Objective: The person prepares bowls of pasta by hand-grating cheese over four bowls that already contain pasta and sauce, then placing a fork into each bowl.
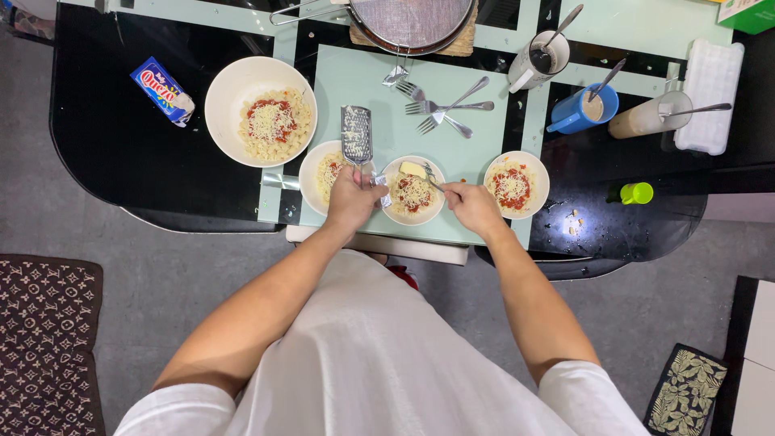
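Observation:
My left hand [352, 199] grips the handle of a flat metal grater [356, 134] that lies over a small white bowl of pasta [316, 179]. My right hand [474, 206] holds a fork [432, 179] that reaches into the middle small bowl [413, 192], which has pasta with red sauce, grated cheese and a block of cheese [412, 169] at its rim. A third small bowl [517, 184] of pasta with sauce and cheese stands to the right. A large white bowl [260, 100] of the same pasta stands to the left.
Three forks [444, 106] lie on the pale green mat [484, 137]. A pan with a mesh cover [412, 23] stands behind them. A white mug [539, 60], a blue mug [583, 108] and a glass [650, 116] hold spoons. A cheese box [162, 90] lies left, and a green cap [637, 193] right.

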